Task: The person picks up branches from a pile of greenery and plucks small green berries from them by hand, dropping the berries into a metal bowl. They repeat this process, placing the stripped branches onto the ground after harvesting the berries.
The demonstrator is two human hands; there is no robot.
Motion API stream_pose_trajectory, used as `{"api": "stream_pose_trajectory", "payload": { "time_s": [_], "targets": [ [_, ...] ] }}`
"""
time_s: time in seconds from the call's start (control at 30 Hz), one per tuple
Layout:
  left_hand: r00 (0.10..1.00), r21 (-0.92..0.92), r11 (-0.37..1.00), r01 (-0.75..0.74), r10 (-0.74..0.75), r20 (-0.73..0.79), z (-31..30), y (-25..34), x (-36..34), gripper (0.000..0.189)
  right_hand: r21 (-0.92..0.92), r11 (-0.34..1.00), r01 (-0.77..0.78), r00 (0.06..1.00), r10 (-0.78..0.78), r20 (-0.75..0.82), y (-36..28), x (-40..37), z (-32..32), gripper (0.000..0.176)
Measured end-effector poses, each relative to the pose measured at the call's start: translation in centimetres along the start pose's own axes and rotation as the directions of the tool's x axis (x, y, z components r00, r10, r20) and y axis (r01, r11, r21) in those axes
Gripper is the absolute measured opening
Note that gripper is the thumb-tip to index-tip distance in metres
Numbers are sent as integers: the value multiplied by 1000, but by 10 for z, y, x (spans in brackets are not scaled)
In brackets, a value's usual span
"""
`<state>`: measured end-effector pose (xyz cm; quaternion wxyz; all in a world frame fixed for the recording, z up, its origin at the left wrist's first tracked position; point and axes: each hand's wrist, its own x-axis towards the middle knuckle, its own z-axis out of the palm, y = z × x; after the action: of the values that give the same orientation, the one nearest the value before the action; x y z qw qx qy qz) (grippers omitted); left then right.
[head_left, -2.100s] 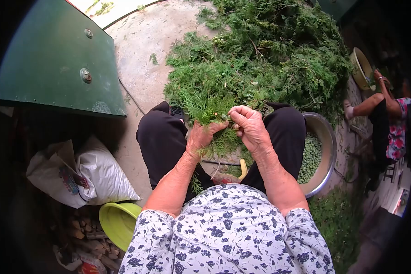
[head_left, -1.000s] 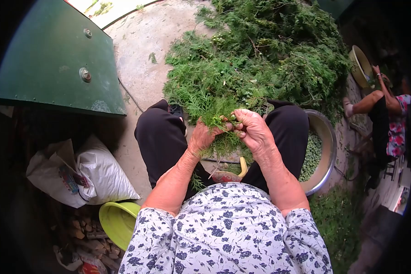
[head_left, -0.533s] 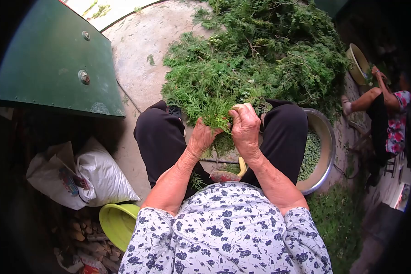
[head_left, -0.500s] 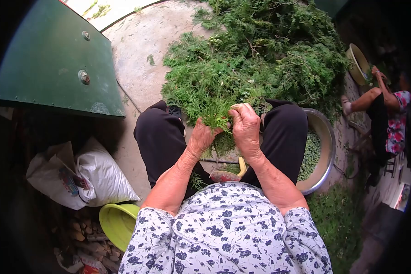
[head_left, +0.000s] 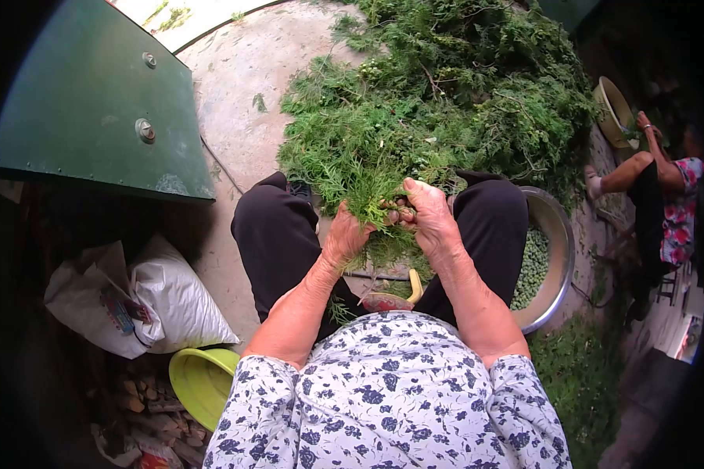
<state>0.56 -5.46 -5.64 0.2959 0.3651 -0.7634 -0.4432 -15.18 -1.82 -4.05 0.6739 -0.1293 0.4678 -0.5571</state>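
Note:
My left hand (head_left: 346,237) is closed around a leafy evergreen sprig (head_left: 366,191), held up between my knees. Close on its right, my right hand (head_left: 432,217) has its fingers curled in at the sprig's edge, thumb raised. What those fingers pinch, if anything, is too small to make out. Beyond both hands spreads a large pile of cut evergreen branches (head_left: 461,102). By my right knee stands a metal basin (head_left: 565,258) holding many small green cones or berries (head_left: 530,270).
A green metal cabinet (head_left: 94,102) stands at left, above white sacks (head_left: 180,297) and a lime-green basin (head_left: 199,383). A yellow curved handle (head_left: 414,286) lies between my legs. At right sits another person (head_left: 673,195) beside a pale basin (head_left: 612,109). Loose greenery (head_left: 575,375) covers the ground at lower right.
My right hand has shifted slightly right, and its thumb has lifted, showing the curled fingers beneath. My left hand stays nearly in place with the sprig. The other person's hands moved slightly.

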Motion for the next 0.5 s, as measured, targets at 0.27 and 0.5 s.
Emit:
{"api": "stream_pose_trajectory", "payload": {
  "time_s": [0.27,0.5],
  "targets": [
    [783,-937,195,289,-611,115,-18,14,7,23,24,895,446,894,-445,-43,-83,-42,-23,16],
    [924,-989,-137,-48,-381,8,-28,1,10,39,-375,846,379,719,-524,-456,-93,-74,-199,31]
  ]
}}
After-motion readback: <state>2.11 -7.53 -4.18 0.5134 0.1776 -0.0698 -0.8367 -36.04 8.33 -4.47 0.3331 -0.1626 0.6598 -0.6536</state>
